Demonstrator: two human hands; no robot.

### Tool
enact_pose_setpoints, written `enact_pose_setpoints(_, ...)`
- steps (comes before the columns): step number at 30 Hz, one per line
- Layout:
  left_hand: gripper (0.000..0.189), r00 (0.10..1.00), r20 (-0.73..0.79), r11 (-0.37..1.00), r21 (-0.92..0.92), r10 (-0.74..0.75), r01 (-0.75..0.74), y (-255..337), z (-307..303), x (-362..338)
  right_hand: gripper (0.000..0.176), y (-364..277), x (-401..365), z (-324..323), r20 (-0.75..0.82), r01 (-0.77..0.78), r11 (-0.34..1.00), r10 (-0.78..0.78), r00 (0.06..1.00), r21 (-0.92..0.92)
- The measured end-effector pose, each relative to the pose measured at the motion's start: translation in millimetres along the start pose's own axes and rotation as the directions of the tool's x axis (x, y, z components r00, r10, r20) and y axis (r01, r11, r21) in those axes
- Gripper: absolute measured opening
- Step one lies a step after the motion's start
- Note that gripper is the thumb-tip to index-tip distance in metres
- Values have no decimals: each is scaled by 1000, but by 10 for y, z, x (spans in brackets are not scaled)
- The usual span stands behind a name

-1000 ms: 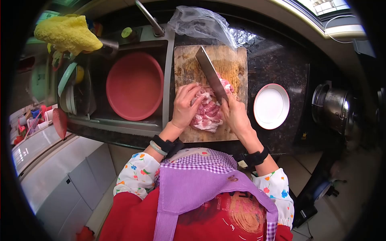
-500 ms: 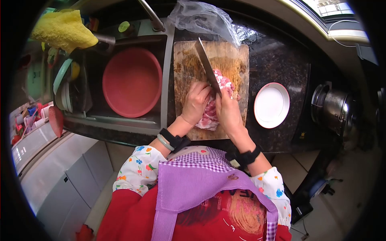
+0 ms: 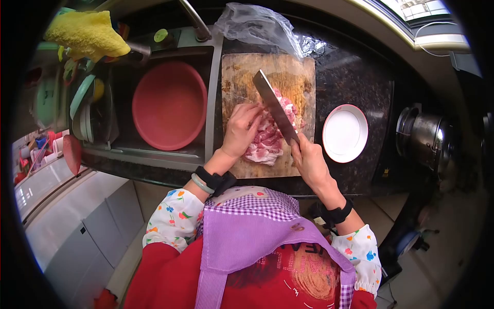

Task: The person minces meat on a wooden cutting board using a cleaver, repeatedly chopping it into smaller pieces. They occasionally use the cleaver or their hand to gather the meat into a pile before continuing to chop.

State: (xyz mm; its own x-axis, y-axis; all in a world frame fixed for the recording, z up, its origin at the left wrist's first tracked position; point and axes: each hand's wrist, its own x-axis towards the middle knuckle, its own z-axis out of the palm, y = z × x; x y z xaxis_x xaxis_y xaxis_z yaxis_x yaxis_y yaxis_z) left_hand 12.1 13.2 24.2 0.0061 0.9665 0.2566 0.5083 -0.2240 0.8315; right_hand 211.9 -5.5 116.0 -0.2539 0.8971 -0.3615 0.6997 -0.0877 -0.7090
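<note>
A wooden cutting board (image 3: 239, 72) lies on the dark counter with raw meat (image 3: 264, 146) on it. The larger piece sits toward me, and smaller cut bits show on the blade's far right side. My right hand (image 3: 313, 162) is closed round the handle of a cleaver (image 3: 277, 109), whose blade slants up and left across the meat. On the meat's left side, my left hand (image 3: 240, 129) presses with bent fingers, fingertips close to the blade.
A white bowl with a red rim (image 3: 345, 134) stands right of the board. To the left, a red basin (image 3: 170, 105) sits in the sink under a faucet (image 3: 198, 23). A clear plastic bag (image 3: 257, 26) lies behind the board. A metal pot (image 3: 424, 136) is at the far right.
My right hand has drawn the cleaver toward me and to the right, so more of the meat shows. My left hand has shifted slightly left.
</note>
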Motion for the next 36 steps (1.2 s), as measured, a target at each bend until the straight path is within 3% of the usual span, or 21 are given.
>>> enact_pose_setpoints(5, 23, 1000, -19, 1000, 12, 13, -13, 22, 160, -36, 12, 168, 0, 259, -24, 3, 997, -5, 1000, -81)
enact_pose_setpoints(8, 21, 998, -62, 1000, 25, 4, -3, 12, 208, -52, 14, 91, 272, 467, -123, 23, 990, -40, 992, -139)
enact_pose_setpoints(11, 21, 998, -56, 998, 44, 36, -34, 31, 201, -54, 15, -39, 772, 509, -230, 114, 989, -133, 964, -94)
enact_pose_setpoints(13, 21, 996, -44, 996, 49, 80, -78, 23, 170, -26, 16, 105, 820, 442, -305, 205, 977, -177, 936, 59)
enact_pose_setpoints(14, 22, 996, -2, 995, 48, 87, -87, 7, 149, -30, 19, 156, 770, 375, -252, 117, 989, -91, 963, 89)
enact_pose_setpoints(18, 27, 998, 30, 998, 26, 52, -53, 102, -84, -40, 14, 74, 330, 165, -221, 171, 982, -149, 964, 83)
enact_pose_setpoints(21, 28, 1000, 5, 1000, 16, -8, 8, 27, -97, -118, 11, 21, 51, 44, -111, 108, 994, -109, 988, -16)
enact_pose_setpoints(23, 26, 1000, -22, 999, 42, 12, -12, -29, -70, -101, 10, 15, -35, -5, 51, -13, 994, 18, 999, -109)
enact_pose_setpoints(26, 25, 996, -23, 995, 54, 84, -83, -9, 4, -8, 11, 69, -90, 30, 86, -12, 981, 30, 996, -194)
enact_pose_setpoints(30, 20, 997, -26, 996, 68, 67, -65, -29, 86, -4, 13, 103, -37, 204, 75, -41, 982, 56, 996, -184)
enact_pose_setpoints(35, 21, 997, -12, 996, 59, 72, -71, -22, 134, -44, 14, 49, 658, 486, -128, 102, 987, -118, 985, -124)
enact_pose_setpoints(36, 21, 997, -10, 995, 64, 82, -81, -28, 108, -55, 13, 78, 746, 471, -144, 135, 991, -137, 980, -27)
